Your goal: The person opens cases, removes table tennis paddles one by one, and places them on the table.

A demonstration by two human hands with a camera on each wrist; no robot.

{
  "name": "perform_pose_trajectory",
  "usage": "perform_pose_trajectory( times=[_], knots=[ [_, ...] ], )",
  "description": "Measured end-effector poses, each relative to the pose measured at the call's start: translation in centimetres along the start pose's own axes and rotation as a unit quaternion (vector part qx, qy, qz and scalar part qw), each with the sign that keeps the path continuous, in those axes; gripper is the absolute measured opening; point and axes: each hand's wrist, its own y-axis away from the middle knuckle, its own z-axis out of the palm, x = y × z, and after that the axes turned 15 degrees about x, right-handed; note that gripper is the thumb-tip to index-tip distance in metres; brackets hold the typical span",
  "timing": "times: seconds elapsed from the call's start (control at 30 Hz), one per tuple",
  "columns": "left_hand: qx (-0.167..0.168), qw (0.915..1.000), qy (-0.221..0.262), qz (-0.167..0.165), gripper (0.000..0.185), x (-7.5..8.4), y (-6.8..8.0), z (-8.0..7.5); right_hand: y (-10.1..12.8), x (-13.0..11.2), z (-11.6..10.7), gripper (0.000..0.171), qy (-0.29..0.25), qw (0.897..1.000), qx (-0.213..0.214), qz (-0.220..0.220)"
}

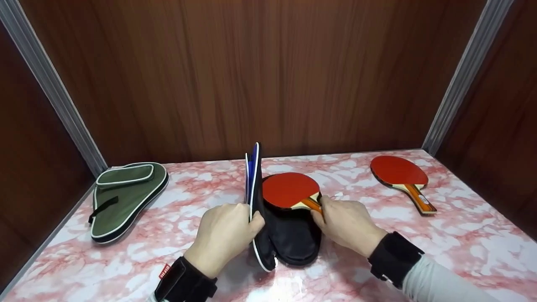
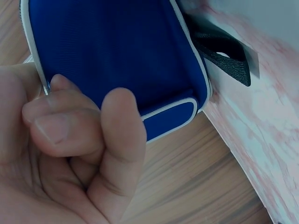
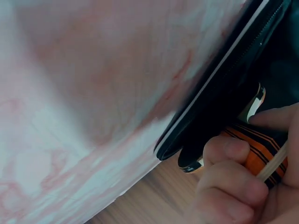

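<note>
Looking down at a pink-and-white marbled tabletop (image 1: 461,247) boxed in by dark wood-grain walls (image 1: 268,75).

Lying flat at far left: a green racket case (image 1: 126,199) with white piping and a black strap, zipped, well apart from both hands.

Left of centre: the left hand (image 1: 224,237), wrist in a black band, fingers curled and pinching the raised flap of a blue racket case (image 1: 256,197). Held upright on edge, that flap, blue outside with white piping, black inside. Confirmed by the left wrist view: thumb and fingers (image 2: 117,135) pressed against the blue fabric (image 2: 117,51) near its piped corner, a black strap loop (image 2: 224,51) hanging beyond.

At centre: the case's lower half lying open on the tabletop, black lining up. Resting on that lining, a red-faced table tennis paddle (image 1: 290,189), blade toward the back wall, orange-striped handle pointing toward the person.

Just right of centre: the right hand (image 1: 348,224), also black-banded, with a grey sleeve behind, fingers curled round the paddle's handle. Shown close in the right wrist view: fingers (image 3: 229,154) wrapped on the orange-and-black striped handle (image 3: 261,149) beside the case's black zipped rim (image 3: 210,107); possibly touching the lining too, but too cramped to tell.

Far right: a second red paddle (image 1: 400,174) lying flat, handle angled toward the near right edge, well apart from the hands.
</note>
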Motion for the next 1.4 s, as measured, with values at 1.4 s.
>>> perform_pose_trajectory(
  times=[1.4],
  knots=[
    [0.019, 0.9997, -0.004, 0.013, 0.046, 0.0, 0.1, 0.1, 2.4, 17.5, -2.1, 0.041, 0.050, 0.972, -0.036, 0.226]
  ],
)
